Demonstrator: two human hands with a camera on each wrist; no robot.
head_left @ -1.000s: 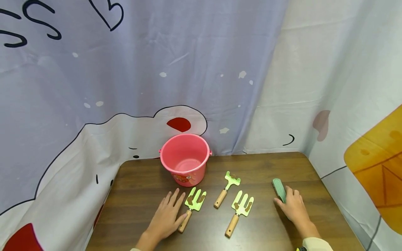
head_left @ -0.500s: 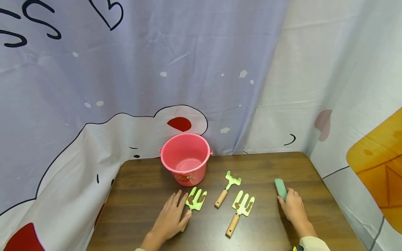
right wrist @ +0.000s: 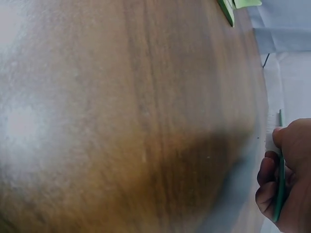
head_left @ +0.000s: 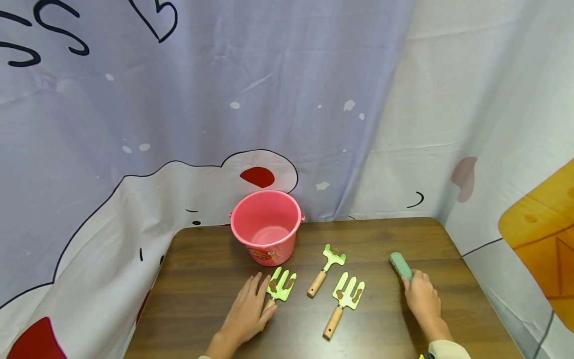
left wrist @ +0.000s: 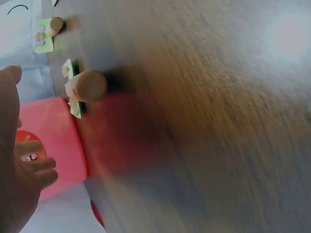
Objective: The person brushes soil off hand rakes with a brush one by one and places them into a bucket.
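Note:
My right hand grips the handle of a green brush, its head pointing away to the upper left and its bristles at the left side. In the right wrist view, fingers curl round the thin green handle. My left hand reaches with fingers extended over the left hand fork, a green-tined tool with brown patches. Part of that fork's wooden handle is hidden under the thumb in the head view. From the left wrist, the handle's round end shows apart from the palm.
Behind the left hand stands a pink bucket, and a curtain hangs along the table's back edge. A small green rake and a second hand fork lie between the hands on the wooden table.
My left hand has shifted slightly right, closer over the left fork's handle. The right hand now holds the brush further back along its handle, with more of the green showing.

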